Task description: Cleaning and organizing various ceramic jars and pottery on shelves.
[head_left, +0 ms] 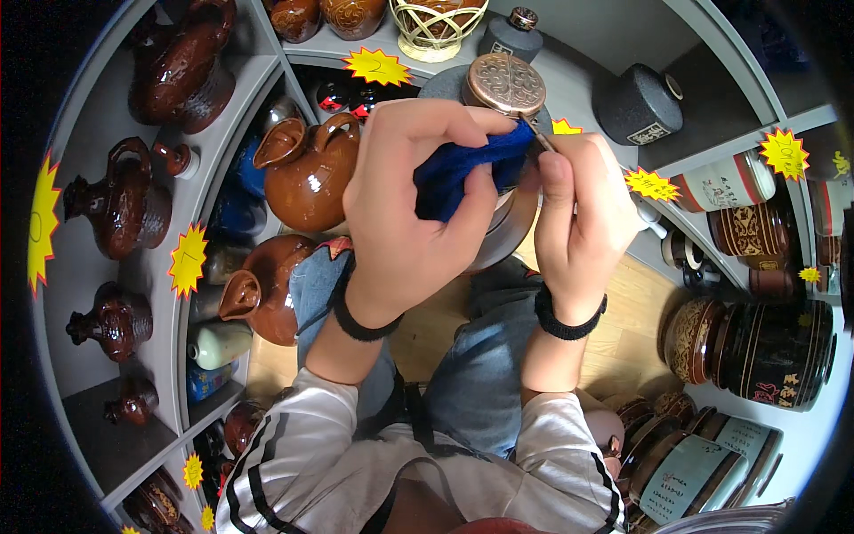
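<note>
A round lid in copper-coloured embossed metal faces up in front of me, at the top of a vessel mostly hidden by my hands. My left hand is closed on a bunched blue cloth, its thumb and fingers pressing the cloth just below the lid's near edge. At the lid's right edge, my right hand pinches a thin metal clasp between thumb and forefinger. Part of the clasp is covered by the fingers. Both hands almost meet over the vessel.
Brown glazed jugs stand close on the left, before shelves with dark brown pots. Grey bottles sit on the shelf ahead. Large jars crowd the right side. Wooden floor shows beside my legs.
</note>
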A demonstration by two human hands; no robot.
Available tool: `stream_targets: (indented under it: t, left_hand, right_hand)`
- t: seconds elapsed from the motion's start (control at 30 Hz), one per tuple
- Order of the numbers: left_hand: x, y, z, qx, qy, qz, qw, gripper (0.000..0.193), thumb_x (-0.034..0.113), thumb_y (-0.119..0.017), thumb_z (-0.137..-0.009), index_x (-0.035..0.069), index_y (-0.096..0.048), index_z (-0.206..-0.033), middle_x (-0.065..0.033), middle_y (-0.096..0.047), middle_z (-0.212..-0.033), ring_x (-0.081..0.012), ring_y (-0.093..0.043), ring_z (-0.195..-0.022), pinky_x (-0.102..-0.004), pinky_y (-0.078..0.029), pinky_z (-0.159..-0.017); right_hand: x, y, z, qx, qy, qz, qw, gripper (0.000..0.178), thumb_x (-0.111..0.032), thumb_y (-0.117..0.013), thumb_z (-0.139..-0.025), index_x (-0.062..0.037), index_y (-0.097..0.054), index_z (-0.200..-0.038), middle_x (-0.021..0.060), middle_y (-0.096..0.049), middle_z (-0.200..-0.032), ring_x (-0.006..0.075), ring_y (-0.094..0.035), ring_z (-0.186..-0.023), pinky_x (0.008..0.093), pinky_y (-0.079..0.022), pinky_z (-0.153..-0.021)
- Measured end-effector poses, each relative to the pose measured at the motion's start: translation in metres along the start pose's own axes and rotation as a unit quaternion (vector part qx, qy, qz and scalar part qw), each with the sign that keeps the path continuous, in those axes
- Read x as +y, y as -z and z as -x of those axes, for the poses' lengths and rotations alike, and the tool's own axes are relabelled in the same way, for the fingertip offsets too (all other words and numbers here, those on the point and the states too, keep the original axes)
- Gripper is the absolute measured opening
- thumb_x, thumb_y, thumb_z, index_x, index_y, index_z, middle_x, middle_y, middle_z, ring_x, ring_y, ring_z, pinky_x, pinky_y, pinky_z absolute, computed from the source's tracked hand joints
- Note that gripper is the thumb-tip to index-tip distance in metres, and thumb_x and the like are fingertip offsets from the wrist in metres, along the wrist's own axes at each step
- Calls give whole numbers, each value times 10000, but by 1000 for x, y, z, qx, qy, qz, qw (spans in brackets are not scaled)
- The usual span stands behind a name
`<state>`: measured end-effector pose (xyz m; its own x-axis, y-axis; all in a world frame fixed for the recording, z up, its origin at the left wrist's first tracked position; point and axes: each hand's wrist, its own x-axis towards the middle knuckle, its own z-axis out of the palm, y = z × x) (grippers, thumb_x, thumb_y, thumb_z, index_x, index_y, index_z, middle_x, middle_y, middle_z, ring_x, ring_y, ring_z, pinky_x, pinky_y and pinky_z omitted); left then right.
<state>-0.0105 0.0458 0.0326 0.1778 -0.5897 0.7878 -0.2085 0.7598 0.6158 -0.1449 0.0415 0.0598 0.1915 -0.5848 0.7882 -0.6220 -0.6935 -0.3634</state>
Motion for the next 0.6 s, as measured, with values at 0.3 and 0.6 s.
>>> stream_targets:
  t: [0.3,0.6]
  left_hand:
    - [4,-9,0,-13,84,132,988,334,-102,-623,-764,1,-429,-1015,-152,-637,-982,-150,-616,-893,-266,-493,-800]
    - [-2,-9,4,22,-22,42,999,262,-113,-642,-724,-4,-497,-913,-129,-674,-918,-159,-633,-793,-245,-498,-720]
  right_hand:
    - [2,1,0,-14,-88,-65,994,76,-63,-563,-872,-9,-568,-819,145,-519,-728,325,-543,-652,350,-447,-577]
    - [-1,3,1,-18,-128,-131,983,153,-95,-521,-916,10,-551,-808,131,-520,-708,288,-530,-613,323,-436,-574]
